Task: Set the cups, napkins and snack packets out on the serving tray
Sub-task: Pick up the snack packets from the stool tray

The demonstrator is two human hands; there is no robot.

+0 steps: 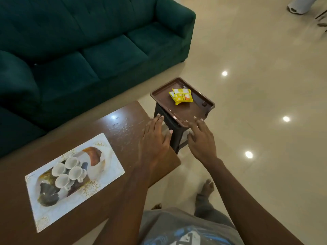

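A white patterned serving tray [106, 163] lies on the brown table [123, 124] at the left, with several white cups [68, 171] clustered on it. Yellow snack packets [181, 96] lie on a brown plastic tray [159, 96] that rests on a dark stool [174, 137] beyond the table's right end. My left hand [154, 138] hovers open over the table's right corner, fingertips near the brown tray's near edge. My right hand [201, 138] is open too, fingers spread at the brown tray's near right corner. No napkins are visible.
A dark green sofa [88, 41] runs along the far side of the table. Glossy beige floor tiles [256, 85] spread to the right. My bare feet [208, 187] stand below the stool. Crumbs or droplets speckle the table's far right part.
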